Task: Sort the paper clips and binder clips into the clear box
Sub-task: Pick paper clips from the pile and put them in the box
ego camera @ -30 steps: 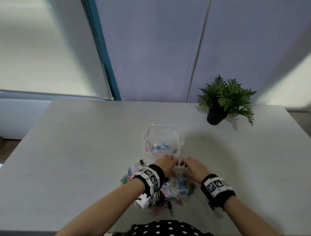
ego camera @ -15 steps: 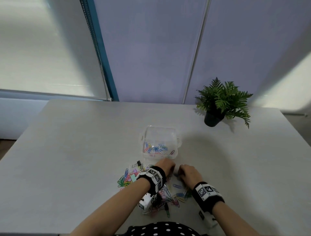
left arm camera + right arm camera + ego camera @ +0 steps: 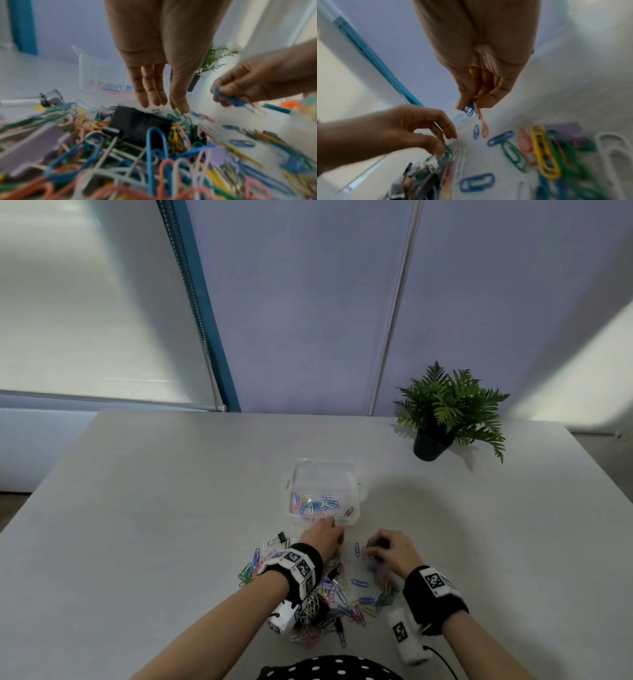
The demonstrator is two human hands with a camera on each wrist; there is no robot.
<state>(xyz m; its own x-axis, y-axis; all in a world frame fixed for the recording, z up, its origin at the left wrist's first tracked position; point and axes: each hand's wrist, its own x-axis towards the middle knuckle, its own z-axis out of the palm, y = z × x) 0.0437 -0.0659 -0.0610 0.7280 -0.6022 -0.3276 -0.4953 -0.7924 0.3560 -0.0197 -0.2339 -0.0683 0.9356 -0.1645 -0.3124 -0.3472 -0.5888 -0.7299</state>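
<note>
1 clear box point(image 3: 324, 474), roughly a dozen paper clips inside, exact count unreadable. Loose paper clips point(image 3: 342, 597) on table point(image 3: 137, 508): dozens, too tangled to count. Binder clips: 2 black seen point(image 3: 281, 537) point(image 3: 139, 127). 1 potted plant point(image 3: 445, 412). 2 hands.

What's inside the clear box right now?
Coloured paper clips, mostly blue with some pink, lie in the near half of the clear box. No binder clips show. The left hand hides part of its front edge.
</note>
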